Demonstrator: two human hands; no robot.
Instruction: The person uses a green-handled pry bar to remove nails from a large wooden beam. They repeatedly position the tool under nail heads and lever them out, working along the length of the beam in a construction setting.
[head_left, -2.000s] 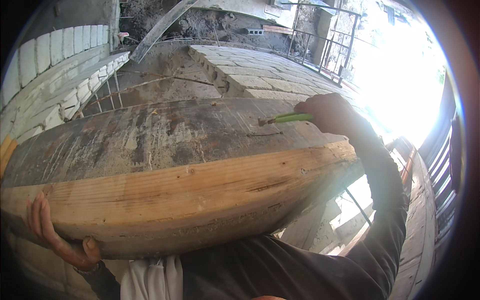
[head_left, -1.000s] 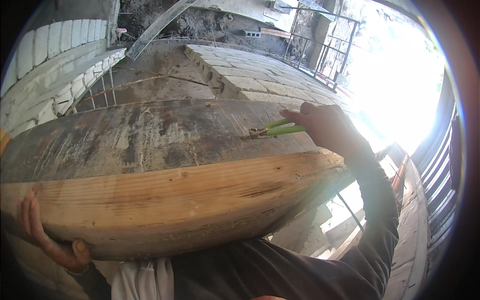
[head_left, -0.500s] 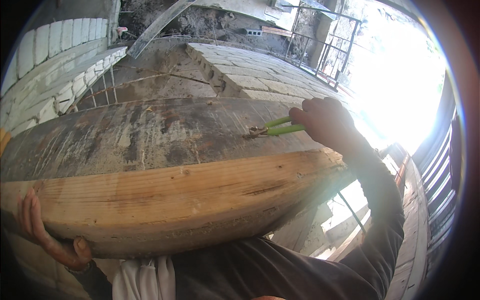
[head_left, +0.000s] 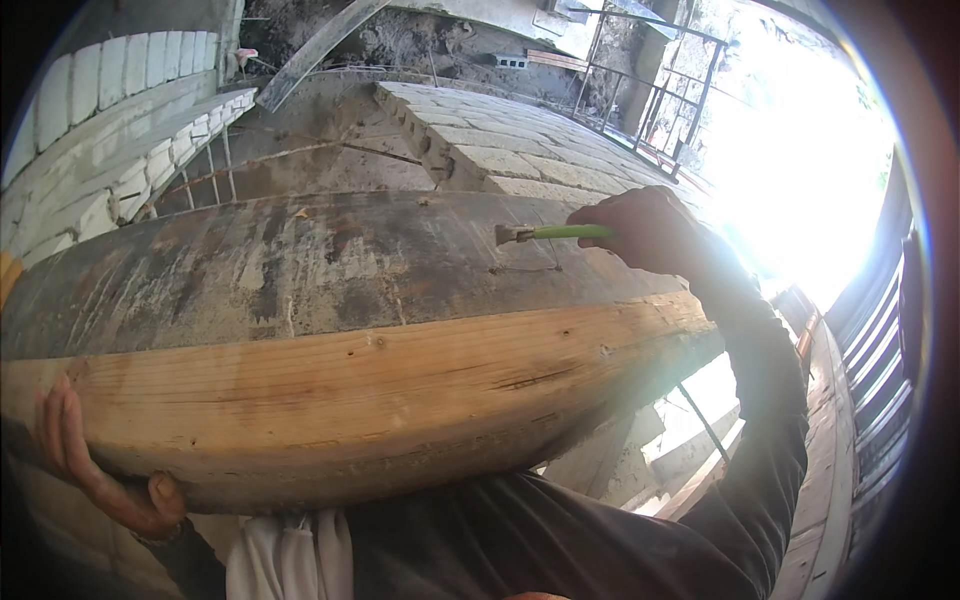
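Observation:
Pincers (head_left: 560,232) with green handles are gripped in my right hand (head_left: 645,230), which is closed. Their metal jaws point left, just over the dark stained panel (head_left: 300,260). Only one green handle shows. Close below the jaws a thin bent wire (head_left: 530,269) stands out from the panel. My left hand (head_left: 95,475) is wrapped round the lower left edge of a thick pale timber beam (head_left: 350,385), its fingers on the front face and its thumb underneath. The beam runs along the panel's near edge, close to my body.
Behind the panel rises a pale block wall (head_left: 510,135), with another block wall (head_left: 120,190) at the left. A grey plank (head_left: 320,55) leans at the back, and a metal frame (head_left: 650,90) stands far right. Planks (head_left: 828,450) and corrugated sheeting (head_left: 875,360) lie right.
The pincers have turned, from two spread handles showing to one, and their jaws have risen slightly. The bent wire below them now shows clearly. My left hand stays on the beam.

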